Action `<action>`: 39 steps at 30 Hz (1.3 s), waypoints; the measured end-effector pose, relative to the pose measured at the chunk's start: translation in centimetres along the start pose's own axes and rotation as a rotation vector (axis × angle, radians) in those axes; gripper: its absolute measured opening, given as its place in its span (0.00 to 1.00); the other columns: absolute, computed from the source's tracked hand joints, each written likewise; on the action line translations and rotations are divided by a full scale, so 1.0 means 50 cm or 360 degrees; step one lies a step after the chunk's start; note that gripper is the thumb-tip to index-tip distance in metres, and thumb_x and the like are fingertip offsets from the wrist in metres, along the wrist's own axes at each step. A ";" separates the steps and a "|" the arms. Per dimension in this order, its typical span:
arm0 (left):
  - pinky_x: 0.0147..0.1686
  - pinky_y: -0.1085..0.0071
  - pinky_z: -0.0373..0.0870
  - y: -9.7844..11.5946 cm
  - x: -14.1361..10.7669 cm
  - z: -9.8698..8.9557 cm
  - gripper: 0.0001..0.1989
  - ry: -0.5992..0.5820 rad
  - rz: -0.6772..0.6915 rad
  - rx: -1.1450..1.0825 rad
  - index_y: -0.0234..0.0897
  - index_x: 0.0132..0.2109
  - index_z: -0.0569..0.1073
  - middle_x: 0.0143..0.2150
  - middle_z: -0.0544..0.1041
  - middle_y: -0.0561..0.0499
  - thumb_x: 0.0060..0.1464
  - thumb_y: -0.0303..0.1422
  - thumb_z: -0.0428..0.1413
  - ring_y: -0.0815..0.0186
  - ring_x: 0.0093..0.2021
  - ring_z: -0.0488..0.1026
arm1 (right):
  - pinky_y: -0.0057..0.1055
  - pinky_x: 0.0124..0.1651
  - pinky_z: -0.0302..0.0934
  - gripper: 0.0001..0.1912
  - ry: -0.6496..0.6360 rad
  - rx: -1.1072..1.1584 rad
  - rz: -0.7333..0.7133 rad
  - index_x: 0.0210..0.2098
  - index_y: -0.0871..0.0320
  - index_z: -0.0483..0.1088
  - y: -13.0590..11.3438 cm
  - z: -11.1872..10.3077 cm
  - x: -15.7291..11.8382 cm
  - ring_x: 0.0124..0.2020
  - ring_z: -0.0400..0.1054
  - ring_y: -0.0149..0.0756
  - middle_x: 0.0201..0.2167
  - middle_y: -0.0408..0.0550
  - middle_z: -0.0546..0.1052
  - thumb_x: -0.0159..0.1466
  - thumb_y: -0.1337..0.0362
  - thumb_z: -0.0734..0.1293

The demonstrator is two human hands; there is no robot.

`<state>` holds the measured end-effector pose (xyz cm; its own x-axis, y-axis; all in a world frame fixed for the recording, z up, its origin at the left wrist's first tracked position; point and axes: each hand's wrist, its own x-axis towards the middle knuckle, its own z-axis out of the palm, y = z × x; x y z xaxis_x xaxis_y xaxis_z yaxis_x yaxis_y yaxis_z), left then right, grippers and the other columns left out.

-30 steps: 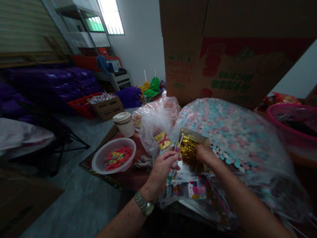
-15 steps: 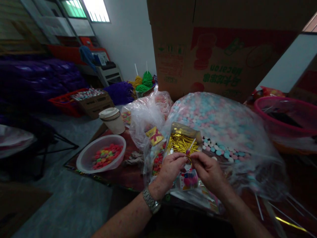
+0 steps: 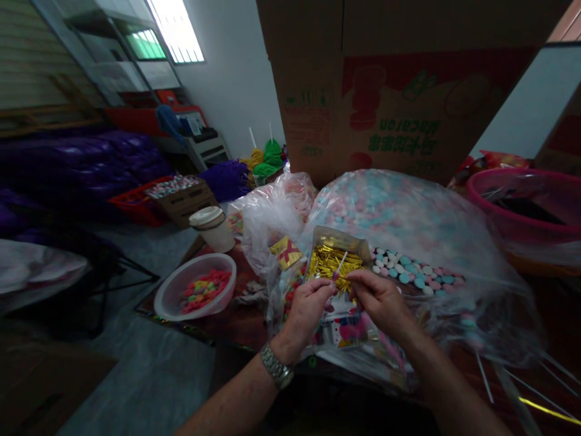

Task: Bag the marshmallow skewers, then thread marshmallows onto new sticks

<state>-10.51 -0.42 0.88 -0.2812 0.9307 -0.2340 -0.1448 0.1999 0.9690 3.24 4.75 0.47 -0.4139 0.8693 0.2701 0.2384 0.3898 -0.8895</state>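
My left hand [image 3: 313, 303], with a metal watch on the wrist, is closed in a pinch on a thin white stick [image 3: 342, 261] that has a small purple-red part at its lower end. The stick leans up to the right. Close beside it my right hand [image 3: 374, 300] has thumb and finger pressed together. Gold shows at those fingertips, but I cannot separate it from the heap behind. Just beyond both hands, gold twist ties [image 3: 331, 260] fill an open box [image 3: 360, 244]. Below the hands lies a printed pink and blue packet [image 3: 347, 330].
A big clear bag of pastel candies [image 3: 394, 206] spreads behind, with loose ones [image 3: 408, 272] at its mouth. To the left are a bowl [image 3: 167, 293] of colourful rings and a lidded tub [image 3: 218, 233]. A large carton [image 3: 318, 115] rises behind; a pink basin [image 3: 481, 200] stands right.
My hands have drawn slightly apart. The white stick has shifted left with my left hand. The view has turned a little, moving the left-side objects rightward.
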 end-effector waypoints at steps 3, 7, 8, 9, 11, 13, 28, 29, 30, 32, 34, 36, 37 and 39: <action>0.24 0.76 0.61 -0.008 -0.001 0.009 0.07 -0.0158 0.0081 0.0043 0.33 0.28 0.74 0.24 0.70 0.53 0.42 0.32 0.54 0.71 0.24 0.64 | 0.26 0.27 0.57 0.16 -0.0090 0.0132 0.0035 0.47 0.57 0.69 -0.020 0.008 -0.048 0.23 0.60 0.29 0.22 0.41 0.66 0.62 0.62 0.59; 0.23 0.77 0.59 -0.014 -0.011 0.028 0.05 -0.0393 0.0126 0.0093 0.33 0.25 0.71 0.22 0.67 0.54 0.43 0.29 0.52 0.72 0.24 0.61 | 0.24 0.25 0.54 0.31 -0.0030 0.0310 0.0171 0.62 0.57 0.47 -0.015 0.012 -0.068 0.22 0.57 0.27 0.21 0.36 0.61 0.61 0.63 0.59; 0.23 0.78 0.58 -0.014 -0.016 0.030 0.05 -0.0462 0.0121 0.0118 0.33 0.24 0.71 0.22 0.66 0.54 0.43 0.30 0.52 0.72 0.24 0.61 | 0.23 0.24 0.54 0.33 -0.0033 0.0373 0.0198 0.64 0.56 0.43 -0.012 0.010 -0.071 0.21 0.56 0.27 0.21 0.35 0.61 0.62 0.63 0.59; 0.23 0.78 0.58 -0.013 -0.022 0.031 0.06 -0.0529 0.0106 0.0127 0.33 0.23 0.70 0.21 0.66 0.54 0.44 0.30 0.52 0.72 0.24 0.61 | 0.23 0.24 0.54 0.34 -0.0040 0.0415 0.0217 0.64 0.56 0.40 -0.010 0.008 -0.073 0.21 0.56 0.27 0.21 0.35 0.61 0.62 0.63 0.59; 0.23 0.77 0.58 -0.011 -0.034 0.029 0.07 -0.0620 0.0056 0.0090 0.33 0.23 0.70 0.21 0.66 0.54 0.44 0.32 0.52 0.73 0.23 0.61 | 0.23 0.25 0.54 0.36 -0.0051 0.0401 0.0223 0.64 0.55 0.38 -0.008 0.003 -0.082 0.21 0.57 0.27 0.21 0.35 0.62 0.62 0.63 0.59; 0.23 0.77 0.58 -0.012 -0.045 0.026 0.07 -0.0667 -0.0003 0.0024 0.34 0.26 0.72 0.22 0.67 0.54 0.44 0.33 0.54 0.73 0.23 0.62 | 0.24 0.25 0.55 0.37 -0.0062 0.0310 0.0210 0.65 0.54 0.36 -0.010 -0.001 -0.093 0.21 0.58 0.28 0.21 0.36 0.63 0.62 0.64 0.59; 0.19 0.75 0.65 0.011 -0.078 0.028 0.19 -0.1195 -0.0691 -0.0405 0.33 0.31 0.71 0.21 0.72 0.52 0.33 0.40 0.66 0.71 0.18 0.67 | 0.26 0.31 0.59 0.07 -0.0202 0.0046 -0.0334 0.34 0.56 0.72 -0.055 -0.064 -0.157 0.27 0.67 0.31 0.24 0.43 0.72 0.63 0.63 0.62; 0.19 0.74 0.66 0.015 -0.081 0.029 0.20 -0.1258 -0.0715 -0.0464 0.34 0.33 0.71 0.22 0.72 0.52 0.32 0.39 0.66 0.70 0.19 0.68 | 0.26 0.31 0.60 0.07 -0.0249 0.0052 -0.0384 0.34 0.55 0.71 -0.059 -0.069 -0.158 0.27 0.67 0.31 0.24 0.43 0.72 0.63 0.64 0.61; 0.20 0.74 0.67 0.019 -0.083 0.031 0.22 -0.1279 -0.0712 -0.0493 0.35 0.35 0.70 0.22 0.72 0.52 0.33 0.39 0.66 0.69 0.20 0.69 | 0.26 0.31 0.60 0.07 -0.0269 0.0049 -0.0401 0.33 0.55 0.70 -0.059 -0.071 -0.159 0.26 0.67 0.31 0.24 0.43 0.72 0.64 0.64 0.61; 0.19 0.75 0.65 0.024 -0.086 0.037 0.22 -0.1155 -0.0632 -0.0445 0.37 0.39 0.67 0.23 0.72 0.54 0.36 0.38 0.65 0.70 0.19 0.68 | 0.25 0.27 0.58 0.10 -0.0204 -0.0054 -0.0367 0.28 0.55 0.67 -0.053 -0.067 -0.161 0.23 0.65 0.29 0.21 0.42 0.70 0.65 0.63 0.59; 0.17 0.78 0.61 0.025 -0.085 0.046 0.22 -0.0894 -0.0448 -0.0250 0.39 0.42 0.65 0.23 0.71 0.55 0.40 0.39 0.63 0.73 0.17 0.65 | 0.25 0.26 0.56 0.12 -0.0037 -0.0307 -0.0365 0.26 0.56 0.64 -0.041 -0.059 -0.160 0.22 0.63 0.29 0.21 0.43 0.69 0.65 0.64 0.57; 0.17 0.79 0.58 0.025 -0.083 0.055 0.26 -0.0580 -0.0127 -0.0002 0.40 0.45 0.64 0.25 0.72 0.55 0.39 0.40 0.64 0.74 0.17 0.63 | 0.26 0.26 0.55 0.11 0.0172 -0.0625 -0.0437 0.27 0.56 0.63 -0.032 -0.056 -0.155 0.23 0.63 0.31 0.22 0.44 0.69 0.65 0.66 0.55; 0.18 0.78 0.59 0.027 -0.082 0.059 0.30 -0.0441 0.0050 0.0101 0.40 0.48 0.64 0.27 0.73 0.54 0.37 0.40 0.65 0.73 0.19 0.65 | 0.27 0.27 0.55 0.11 0.0289 -0.0783 -0.0484 0.27 0.57 0.63 -0.031 -0.057 -0.151 0.24 0.63 0.32 0.22 0.45 0.68 0.64 0.67 0.54; 0.24 0.76 0.63 0.036 -0.081 0.066 0.35 -0.0302 0.0222 0.0175 0.40 0.51 0.63 0.33 0.74 0.50 0.35 0.42 0.66 0.69 0.26 0.69 | 0.29 0.28 0.54 0.10 0.0542 -0.1026 -0.0541 0.27 0.57 0.63 -0.037 -0.063 -0.145 0.24 0.62 0.33 0.22 0.46 0.67 0.63 0.68 0.55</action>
<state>-6.50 -2.79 3.84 -0.1066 0.9904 -0.0886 -0.0103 0.0880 0.9961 8.57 -1.33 1.31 -0.2891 0.6757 0.6781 0.6510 0.6581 -0.3783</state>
